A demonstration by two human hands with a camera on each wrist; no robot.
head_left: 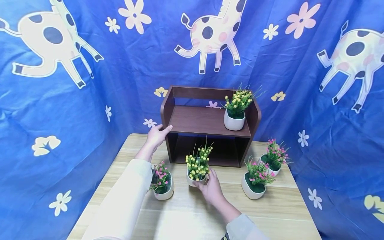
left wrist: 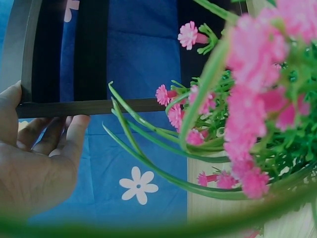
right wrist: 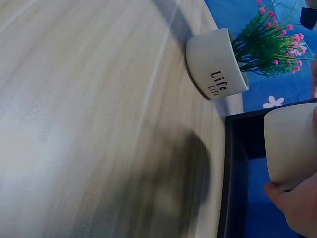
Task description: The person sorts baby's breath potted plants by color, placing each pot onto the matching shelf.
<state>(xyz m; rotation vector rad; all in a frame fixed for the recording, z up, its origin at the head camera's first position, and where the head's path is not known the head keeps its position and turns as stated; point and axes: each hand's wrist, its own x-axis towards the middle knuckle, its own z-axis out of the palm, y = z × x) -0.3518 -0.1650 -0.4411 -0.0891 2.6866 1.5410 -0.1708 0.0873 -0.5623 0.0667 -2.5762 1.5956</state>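
At the left side panel of a dark brown two-tier shelf [head_left: 195, 118], my left hand [head_left: 156, 136] grips the edge, thumb in front and fingers behind. My right hand [head_left: 213, 190] holds a white pot with yellow flowers [head_left: 198, 168] by its sides, in front of the lower compartment. In the right wrist view that pot [right wrist: 290, 144] is off the table, its shadow apart below. Another yellow-flowered pot [head_left: 234, 121] stands upright at the right end of the upper board. Left of my right hand stands a pink-flowered pot [head_left: 164, 194], partly behind my left sleeve.
Two more pink-flowered pots [head_left: 252, 190] stand on the right part of the wooden table [head_left: 222, 221], one behind the other, right of the shelf. Blue curtain [head_left: 126, 66] with giraffes and flowers surrounds the table's back and sides.
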